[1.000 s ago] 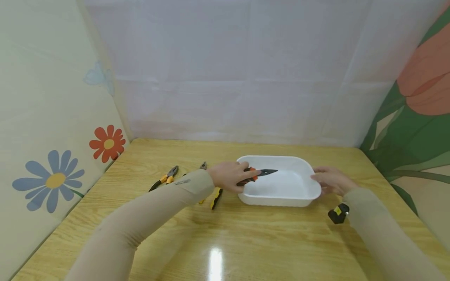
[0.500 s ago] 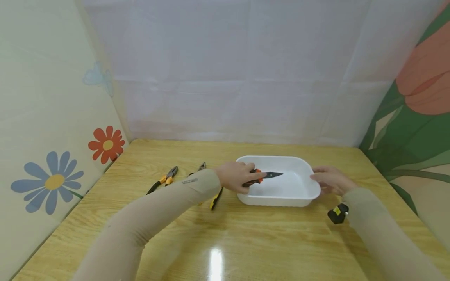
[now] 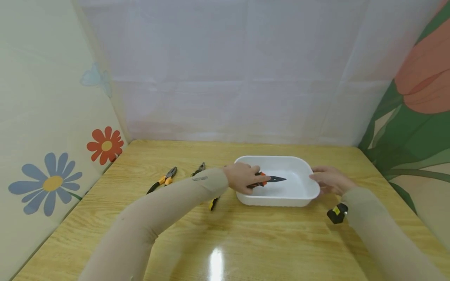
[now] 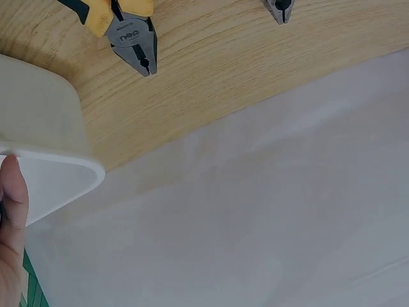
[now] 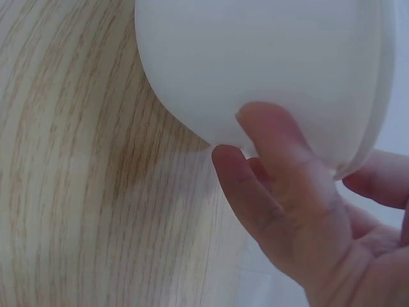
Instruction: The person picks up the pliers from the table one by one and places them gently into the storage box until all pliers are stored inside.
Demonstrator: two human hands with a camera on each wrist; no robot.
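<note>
My left hand (image 3: 242, 178) grips needle-nose pliers (image 3: 277, 179) by their red and black handles, low inside the left half of a white plastic tub (image 3: 297, 185). The dark, pointed jaws face right over the tub's floor. In the left wrist view only a thumb (image 4: 14, 198) shows at the tub's rim, and the tool is nearly all hidden. My right hand (image 3: 330, 180) holds the tub's right end at the rim. In the right wrist view its fingers (image 5: 281, 153) lie against the outer wall.
Left of the tub lie yellow-and-black combination pliers (image 3: 168, 178) and another pair of pliers (image 3: 199, 168), partly behind the left sleeve. A yellow-and-black handle (image 3: 213, 204) shows below that forearm. Beside the right wrist sits a black tape measure (image 3: 337, 213).
My left hand has moved right and slightly down with the needle-nose pliers, going farther into the tub. The right hand and the tub have stayed nearly in place.
</note>
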